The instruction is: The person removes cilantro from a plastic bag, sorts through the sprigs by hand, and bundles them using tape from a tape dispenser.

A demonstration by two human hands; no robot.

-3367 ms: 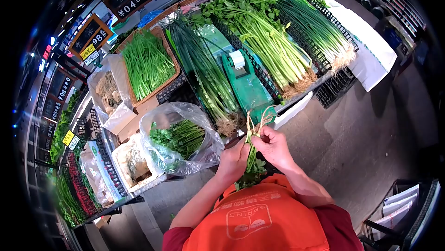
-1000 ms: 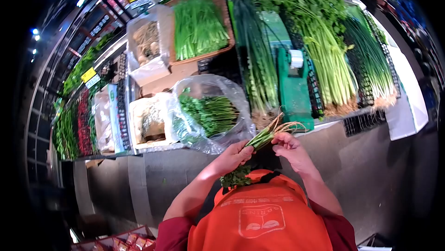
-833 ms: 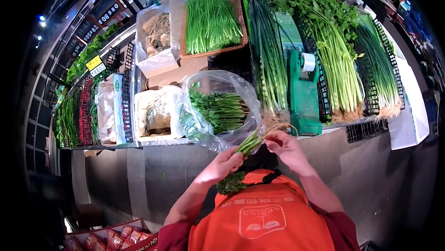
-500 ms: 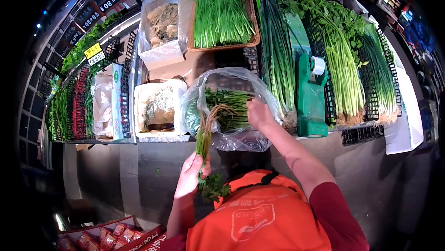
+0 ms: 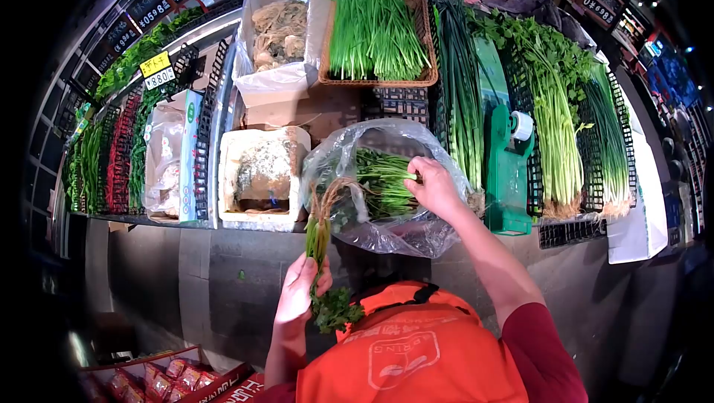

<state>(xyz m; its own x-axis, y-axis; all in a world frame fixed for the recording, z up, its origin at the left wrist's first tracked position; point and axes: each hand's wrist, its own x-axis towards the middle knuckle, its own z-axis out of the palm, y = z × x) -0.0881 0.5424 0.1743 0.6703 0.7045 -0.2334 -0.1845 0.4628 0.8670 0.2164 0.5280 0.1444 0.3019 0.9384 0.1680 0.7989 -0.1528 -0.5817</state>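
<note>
My left hand (image 5: 301, 284) is closed round a small bunch of cilantro (image 5: 318, 235), its brown roots pointing up and its leaves (image 5: 336, 309) hanging below. The roots reach the left rim of a clear plastic bag (image 5: 405, 238) lying open at the stall's front edge. Inside the bag is a larger heap of green stems with leaves (image 5: 383, 183). My right hand (image 5: 437, 186) is at the bag's right side, thumb and fingers pinched on the stem ends of that heap. How many stems it grips is hidden.
Left of the bag stands a white foam box (image 5: 264, 168). Behind it are a basket of chives (image 5: 378, 31) and a paper-lined box (image 5: 279, 34). To the right are scallions (image 5: 461, 98), a green tape dispenser (image 5: 509, 172) and celery (image 5: 558, 135). Red packets (image 5: 160, 382) sit low left.
The view has shifted slightly. My right hand stays at the stems in the bag, its fingers now plainer to see. My left hand still holds the cilantro, roots up.
</note>
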